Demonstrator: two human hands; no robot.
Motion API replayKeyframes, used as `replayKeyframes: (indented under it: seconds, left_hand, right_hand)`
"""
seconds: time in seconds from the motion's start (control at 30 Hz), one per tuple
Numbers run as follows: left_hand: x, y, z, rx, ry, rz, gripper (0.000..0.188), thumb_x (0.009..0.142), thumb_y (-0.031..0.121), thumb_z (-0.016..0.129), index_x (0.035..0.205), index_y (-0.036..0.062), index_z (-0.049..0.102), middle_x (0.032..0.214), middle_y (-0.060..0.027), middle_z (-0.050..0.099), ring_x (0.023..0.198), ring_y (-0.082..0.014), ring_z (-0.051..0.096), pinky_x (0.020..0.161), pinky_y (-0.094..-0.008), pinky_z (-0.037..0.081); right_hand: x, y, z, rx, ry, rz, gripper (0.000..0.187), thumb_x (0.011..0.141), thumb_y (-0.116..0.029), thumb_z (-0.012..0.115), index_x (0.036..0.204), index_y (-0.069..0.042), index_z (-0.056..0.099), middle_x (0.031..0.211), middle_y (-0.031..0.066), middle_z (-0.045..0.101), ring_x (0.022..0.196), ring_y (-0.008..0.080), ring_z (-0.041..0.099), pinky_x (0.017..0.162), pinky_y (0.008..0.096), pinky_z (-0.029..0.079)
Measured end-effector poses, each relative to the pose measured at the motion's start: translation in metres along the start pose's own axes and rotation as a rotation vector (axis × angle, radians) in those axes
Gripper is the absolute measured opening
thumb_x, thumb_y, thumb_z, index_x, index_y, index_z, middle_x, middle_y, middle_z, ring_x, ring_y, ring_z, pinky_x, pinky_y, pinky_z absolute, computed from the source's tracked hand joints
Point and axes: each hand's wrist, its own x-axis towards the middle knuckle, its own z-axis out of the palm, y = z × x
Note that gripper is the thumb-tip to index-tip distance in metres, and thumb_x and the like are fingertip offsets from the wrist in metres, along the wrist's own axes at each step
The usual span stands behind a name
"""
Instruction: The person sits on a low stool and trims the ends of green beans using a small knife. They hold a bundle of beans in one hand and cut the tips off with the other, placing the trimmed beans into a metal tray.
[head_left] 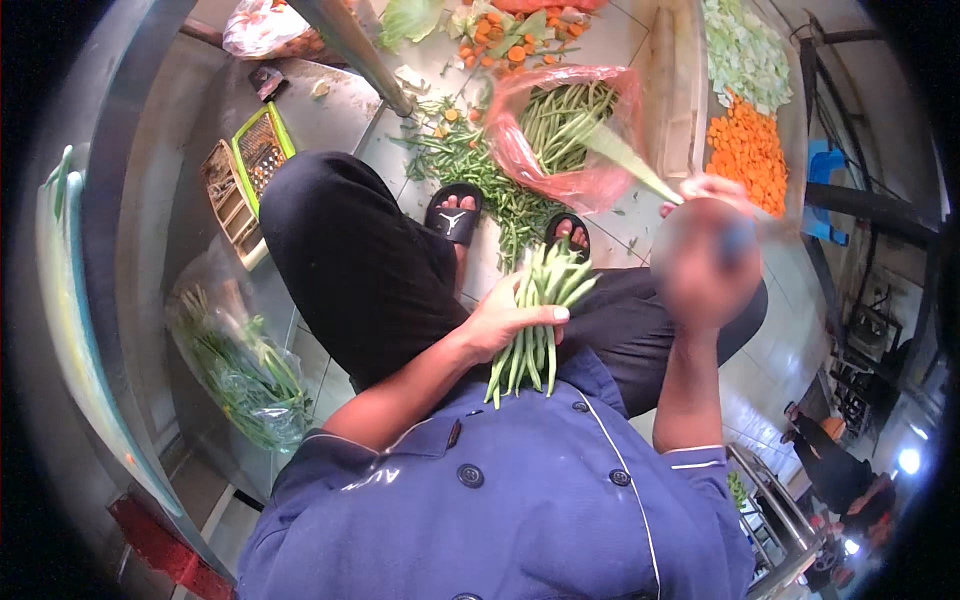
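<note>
On a tiled floor (790,285) strewn with chopped greens (455,150), the left hand (505,325) clasps green beans (540,300) before a blue shirt (550,510); the right hand (712,240), partly blurred, holds a pale, blade-like tool (625,155).

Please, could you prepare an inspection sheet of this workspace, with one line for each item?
Surface: tiled floor, littered with cut green pieces.
Work items: green bean bundle; more beans in an open pink bag; pale tapered blade.
Clutter: carrot pieces; green-framed grater; clear bag of leafy greens.
Hands: left hand grips the bundle; right hand, partly blurred, holds the blade.
Cables: nothing seen.
Surroundings: metal post; sliced carrots beside chopped pale-green leaves; seemingly another person, far right.
</note>
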Motion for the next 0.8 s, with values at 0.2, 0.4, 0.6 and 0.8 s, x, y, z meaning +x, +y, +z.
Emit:
replayKeyframes:
  seconds: [0.2,0.4,0.6,0.8]
  left_hand:
    - [0.000,-0.005,-0.008,-0.460,-0.013,0.210,0.046,0.093,0.021,0.066,0.130,-0.0014,0.050,0.122,-0.0219,0.063,0.109,-0.0315,0.067,0.094,-0.0442,0.058]
    - [0.001,-0.002,-0.003,-0.622,0.018,0.327,0.045,0.094,0.015,0.064,0.133,0.0008,0.046,0.127,-0.0225,0.060,0.115,-0.0323,0.064,0.101,-0.0449,0.054]
    - [-0.005,0.000,-0.001,-0.380,0.167,0.308,0.028,0.086,0.015,0.076,0.106,0.0005,0.062,0.082,-0.0064,0.065,0.073,-0.0178,0.065,0.071,-0.0330,0.056]
    - [0.000,-0.004,0.005,0.043,0.255,0.372,0.041,0.085,0.015,0.079,0.119,0.0010,0.061,0.102,-0.0056,0.067,0.087,-0.0139,0.065,0.079,-0.0317,0.055]
  right_hand:
    - [-0.074,-0.021,-0.012,-0.103,-0.219,0.000,0.004,0.092,-0.002,0.068,0.093,-0.003,0.064,0.102,0.0192,0.071,0.086,0.0259,0.071,0.071,0.0339,0.058]
    - [-0.123,-0.022,0.003,-0.042,-0.464,0.099,0.014,0.078,0.005,0.071,0.089,-0.001,0.067,0.097,0.0146,0.073,0.083,0.0286,0.072,0.071,0.0366,0.058]
    - [-0.112,-0.028,0.006,0.004,-0.553,0.263,0.011,0.078,0.003,0.071,0.089,0.000,0.068,0.097,0.0139,0.072,0.089,0.0283,0.071,0.080,0.0371,0.056]
    - [-0.096,0.000,0.013,-0.017,-0.270,0.372,0.058,0.084,-0.019,0.080,0.130,0.005,0.055,0.129,0.0229,0.061,0.113,0.0328,0.064,0.096,0.0394,0.052]
